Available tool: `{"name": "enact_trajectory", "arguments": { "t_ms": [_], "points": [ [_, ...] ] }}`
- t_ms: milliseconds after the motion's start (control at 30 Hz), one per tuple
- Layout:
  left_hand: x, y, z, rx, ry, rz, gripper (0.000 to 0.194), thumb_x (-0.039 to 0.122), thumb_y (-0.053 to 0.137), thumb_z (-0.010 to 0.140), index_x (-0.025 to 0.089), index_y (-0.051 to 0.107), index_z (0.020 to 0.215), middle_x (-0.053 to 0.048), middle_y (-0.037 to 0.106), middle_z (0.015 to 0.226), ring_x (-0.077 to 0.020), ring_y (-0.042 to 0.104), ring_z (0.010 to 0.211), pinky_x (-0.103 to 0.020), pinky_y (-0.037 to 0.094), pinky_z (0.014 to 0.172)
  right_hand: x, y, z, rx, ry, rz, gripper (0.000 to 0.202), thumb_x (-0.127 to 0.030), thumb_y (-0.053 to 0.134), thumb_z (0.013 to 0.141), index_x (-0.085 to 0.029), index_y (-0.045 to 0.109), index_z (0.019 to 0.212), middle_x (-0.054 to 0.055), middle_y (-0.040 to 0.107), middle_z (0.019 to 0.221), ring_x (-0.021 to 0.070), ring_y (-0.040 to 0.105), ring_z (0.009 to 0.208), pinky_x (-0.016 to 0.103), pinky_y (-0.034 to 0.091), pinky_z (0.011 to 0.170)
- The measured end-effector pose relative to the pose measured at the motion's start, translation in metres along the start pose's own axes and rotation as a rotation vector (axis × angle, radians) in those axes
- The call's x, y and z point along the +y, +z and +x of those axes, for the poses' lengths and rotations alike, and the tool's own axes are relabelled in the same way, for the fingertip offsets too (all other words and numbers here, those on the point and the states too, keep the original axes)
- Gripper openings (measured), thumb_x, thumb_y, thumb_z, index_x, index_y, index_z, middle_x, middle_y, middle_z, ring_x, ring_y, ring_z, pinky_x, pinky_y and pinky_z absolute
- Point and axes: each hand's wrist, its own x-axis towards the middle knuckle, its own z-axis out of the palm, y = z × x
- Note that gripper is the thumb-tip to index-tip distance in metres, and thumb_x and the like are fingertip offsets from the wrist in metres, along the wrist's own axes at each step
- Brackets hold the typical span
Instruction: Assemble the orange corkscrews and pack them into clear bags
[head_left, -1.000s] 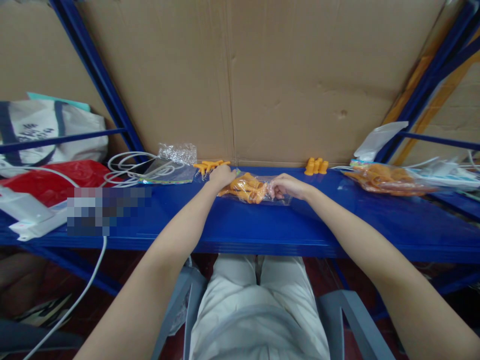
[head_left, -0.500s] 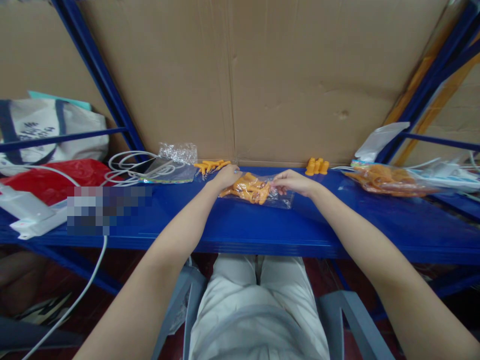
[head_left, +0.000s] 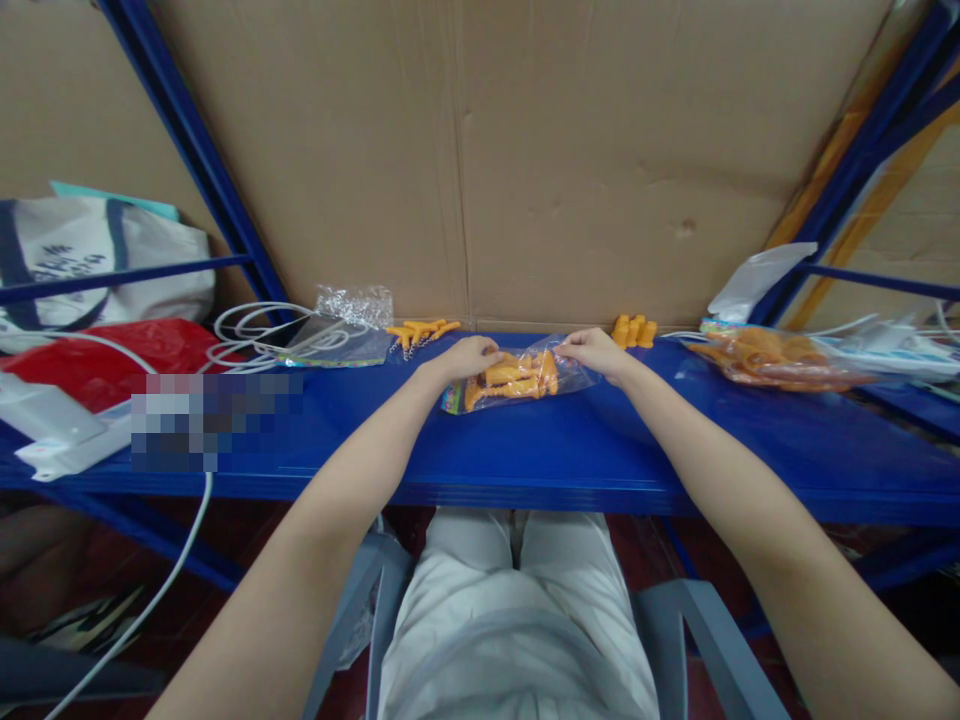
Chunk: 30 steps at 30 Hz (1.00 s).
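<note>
A clear plastic bag [head_left: 517,382] holding several orange plastic pieces lies on the blue table [head_left: 480,455], a coloured label at its left end. My left hand [head_left: 471,358] grips the bag's upper left part with closed fingers. At the upper right corner, my right hand [head_left: 592,352] pinches the plastic. Behind my left hand are several orange pieces with small chains [head_left: 421,330]. Several orange peg-like pieces [head_left: 634,331] stand behind my right hand.
An empty-looking clear bag [head_left: 341,345] and a coiled white cable [head_left: 255,335] lie left, near red plastic [head_left: 157,350] and a power strip [head_left: 75,440]. Rightward sits another bag of orange pieces [head_left: 772,358]. Cardboard [head_left: 480,160] stands behind.
The bag has turned and its orange pieces have shifted, so the coloured label now shows at its left end. My right hand has moved slightly right and away from me.
</note>
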Motion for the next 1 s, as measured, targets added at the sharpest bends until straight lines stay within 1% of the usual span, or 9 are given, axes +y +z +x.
{"name": "enact_trajectory", "arguments": {
  "t_ms": [167, 267, 433, 500, 567, 667, 767, 867, 1000],
  "points": [
    [0.004, -0.001, 0.001, 0.064, 0.002, -0.005, 0.029, 0.038, 0.056, 0.087, 0.015, 0.074, 0.079, -0.009, 0.075, 0.086, -0.023, 0.068, 0.087, -0.027, 0.047, 0.079, 0.013, -0.008, 0.008, 0.129, -0.089, -0.422, 0.018, -0.019, 0.061, 0.083, -0.014, 0.069, 0.067, 0.006, 0.07, 0.072, 0.0177, 0.063, 0.072, 0.027, 0.044, 0.069],
    [0.008, -0.002, -0.001, 0.126, -0.02, -0.096, 0.033, 0.039, 0.055, 0.088, 0.015, 0.072, 0.072, -0.006, 0.071, 0.068, -0.0204, 0.067, 0.074, -0.026, 0.045, 0.072, 0.019, -0.013, 0.011, 0.185, -0.07, -0.611, 0.02, -0.023, 0.057, 0.086, -0.016, 0.074, 0.081, 0.011, 0.074, 0.09, 0.0245, 0.067, 0.088, 0.033, 0.048, 0.079],
    [0.021, 0.0, -0.007, 0.044, -0.057, -0.413, 0.038, 0.04, 0.048, 0.096, 0.014, 0.073, 0.084, 0.002, 0.054, 0.04, -0.0146, 0.06, 0.052, -0.024, 0.047, 0.068, 0.03, -0.017, 0.015, 0.264, -0.053, -0.677, 0.02, -0.025, 0.056, 0.085, -0.018, 0.073, 0.093, 0.013, 0.071, 0.111, 0.0299, 0.064, 0.105, 0.041, 0.049, 0.089],
    [0.024, 0.002, -0.007, 0.003, -0.059, -0.487, 0.039, 0.039, 0.044, 0.098, 0.013, 0.072, 0.09, 0.003, 0.053, 0.038, -0.0135, 0.057, 0.046, -0.025, 0.049, 0.067, 0.034, -0.018, 0.018, 0.3, -0.05, -0.671, 0.022, -0.025, 0.058, 0.084, -0.017, 0.071, 0.1, 0.015, 0.068, 0.117, 0.0302, 0.063, 0.109, 0.043, 0.049, 0.091],
    [0.024, 0.005, -0.005, 0.013, -0.076, -0.494, 0.034, 0.035, 0.045, 0.098, 0.013, 0.071, 0.094, 0.002, 0.059, 0.045, -0.0133, 0.058, 0.047, -0.025, 0.05, 0.065, 0.037, -0.02, 0.02, 0.32, -0.034, -0.663, 0.026, -0.026, 0.059, 0.083, -0.015, 0.068, 0.104, 0.017, 0.068, 0.118, 0.0303, 0.063, 0.111, 0.043, 0.049, 0.093],
    [0.02, 0.009, -0.002, 0.12, -0.085, -0.389, 0.02, 0.027, 0.056, 0.091, 0.013, 0.07, 0.095, -0.004, 0.072, 0.07, -0.0159, 0.067, 0.067, -0.027, 0.052, 0.072, 0.039, -0.021, 0.022, 0.28, 0.036, -0.637, 0.022, -0.031, 0.061, 0.084, -0.012, 0.069, 0.095, 0.02, 0.071, 0.103, 0.0336, 0.066, 0.106, 0.045, 0.051, 0.09],
    [0.017, 0.014, 0.0, 0.13, -0.099, -0.352, 0.021, 0.024, 0.062, 0.086, 0.014, 0.069, 0.103, -0.007, 0.076, 0.089, -0.0189, 0.07, 0.085, -0.028, 0.052, 0.082, 0.04, -0.021, 0.023, 0.136, 0.181, -0.491, 0.027, -0.039, 0.067, 0.082, -0.015, 0.066, 0.069, 0.018, 0.069, 0.07, 0.0366, 0.071, 0.084, 0.046, 0.054, 0.079],
    [0.018, 0.019, 0.001, 0.027, -0.19, -0.513, 0.022, 0.022, 0.058, 0.089, 0.013, 0.066, 0.108, -0.007, 0.076, 0.085, -0.0177, 0.07, 0.081, -0.029, 0.052, 0.08, 0.046, -0.022, 0.024, 0.056, 0.248, -0.304, 0.038, -0.042, 0.071, 0.08, -0.017, 0.059, 0.054, 0.012, 0.057, 0.046, 0.0322, 0.069, 0.06, 0.044, 0.055, 0.065],
    [0.021, 0.019, 0.0, -0.009, -0.288, -0.731, 0.015, 0.024, 0.057, 0.092, 0.014, 0.064, 0.101, -0.004, 0.072, 0.07, -0.0149, 0.068, 0.068, -0.026, 0.051, 0.073, 0.056, -0.023, 0.029, 0.055, 0.208, -0.07, 0.027, -0.035, 0.082, 0.071, -0.018, 0.062, 0.062, 0.006, 0.05, 0.038, 0.028, 0.065, 0.052, 0.038, 0.054, 0.053]
  ]
}}
